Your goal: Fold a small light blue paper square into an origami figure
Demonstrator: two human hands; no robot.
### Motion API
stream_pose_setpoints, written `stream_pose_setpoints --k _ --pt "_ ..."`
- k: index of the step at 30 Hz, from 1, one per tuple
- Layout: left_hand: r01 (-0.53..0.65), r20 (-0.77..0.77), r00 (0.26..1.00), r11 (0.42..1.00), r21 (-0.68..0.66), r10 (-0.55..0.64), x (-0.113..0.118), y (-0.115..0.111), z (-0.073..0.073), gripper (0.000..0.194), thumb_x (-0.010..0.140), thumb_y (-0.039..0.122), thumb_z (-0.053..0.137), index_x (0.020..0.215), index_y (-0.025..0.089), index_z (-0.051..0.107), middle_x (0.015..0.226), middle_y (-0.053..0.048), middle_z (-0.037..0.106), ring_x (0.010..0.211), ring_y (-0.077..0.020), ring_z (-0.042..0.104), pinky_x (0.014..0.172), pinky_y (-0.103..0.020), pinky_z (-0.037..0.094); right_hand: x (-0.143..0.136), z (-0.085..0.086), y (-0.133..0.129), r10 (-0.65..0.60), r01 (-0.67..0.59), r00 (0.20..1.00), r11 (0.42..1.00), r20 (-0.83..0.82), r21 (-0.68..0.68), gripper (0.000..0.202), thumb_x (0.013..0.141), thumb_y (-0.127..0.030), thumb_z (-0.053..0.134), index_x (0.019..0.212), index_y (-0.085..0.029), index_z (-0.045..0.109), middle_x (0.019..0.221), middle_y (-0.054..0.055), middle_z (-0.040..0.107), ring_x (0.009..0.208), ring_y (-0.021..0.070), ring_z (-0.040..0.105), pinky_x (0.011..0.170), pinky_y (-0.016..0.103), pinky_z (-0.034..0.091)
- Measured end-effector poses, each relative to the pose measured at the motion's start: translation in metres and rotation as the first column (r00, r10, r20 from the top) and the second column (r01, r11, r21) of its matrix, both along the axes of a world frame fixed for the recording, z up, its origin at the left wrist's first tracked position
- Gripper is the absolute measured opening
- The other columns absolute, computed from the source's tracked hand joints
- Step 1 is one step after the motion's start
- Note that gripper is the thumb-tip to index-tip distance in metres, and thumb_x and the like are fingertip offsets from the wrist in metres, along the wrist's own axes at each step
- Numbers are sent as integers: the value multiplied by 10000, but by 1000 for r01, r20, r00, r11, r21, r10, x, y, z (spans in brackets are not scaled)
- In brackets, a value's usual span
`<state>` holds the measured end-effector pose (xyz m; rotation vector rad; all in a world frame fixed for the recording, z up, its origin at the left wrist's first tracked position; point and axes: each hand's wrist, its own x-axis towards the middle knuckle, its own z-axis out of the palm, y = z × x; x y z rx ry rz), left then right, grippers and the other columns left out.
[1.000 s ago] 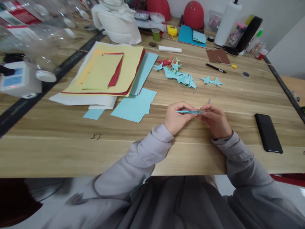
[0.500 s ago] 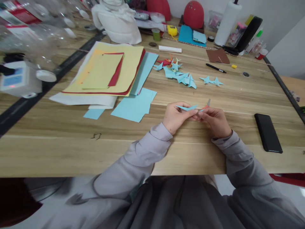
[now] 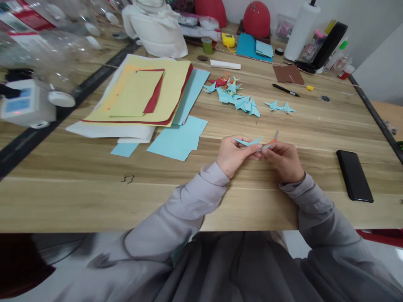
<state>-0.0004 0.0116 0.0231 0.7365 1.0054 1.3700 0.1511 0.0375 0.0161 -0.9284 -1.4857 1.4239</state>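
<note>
My left hand [image 3: 232, 156] pinches a folded light-blue paper piece [image 3: 248, 143] with pointed ends. Close beside it on the right, my right hand [image 3: 285, 160] has its fingertips closed on the right end of the same blue paper. An orange-handled tool with a grey blade [image 3: 276, 135] shows just above the right fingers; whether the hand grips it or it lies behind is unclear. Beyond the hands lie folded blue paper cranes [image 3: 239, 102], two more joined or touching [image 3: 279, 107], and a red folded piece [image 3: 220, 82].
Left of the hands are blue sheets [image 3: 178, 140] and a stack of yellow paper [image 3: 138, 92]. A black phone [image 3: 354, 176] lies on the right, a pen [image 3: 285, 89] farther back. Plastic bottles [image 3: 47, 46] and a white device [image 3: 28, 105] stand at the left.
The fingertips of both hands have shifted slightly apart, and a bit more blue paper shows between them near the right fingers. Everything else looks the same.
</note>
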Motion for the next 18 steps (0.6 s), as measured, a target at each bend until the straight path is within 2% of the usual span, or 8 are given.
stream_pose_setpoints --k 6,18 --pt "1 41 999 1000 6 -1 -1 2 -2 434 436 330 895 650 115 585 575 -54 702 500 -184 679 513 -273 567 1 2 0 30 -30 999 999 14 -21 268 653 -430 796 646 -187 682 629 0 675 595 118 593 633 286 502" --pt "19 -46 999 1000 9 -18 1 0 -1 392 475 316 882 659 114 600 569 -46 695 490 -149 656 531 -268 560 -1 -1 -2 -1 1 1000 1000 -12 9 256 680 -430 777 668 -197 672 620 -7 661 592 121 588 603 282 488"
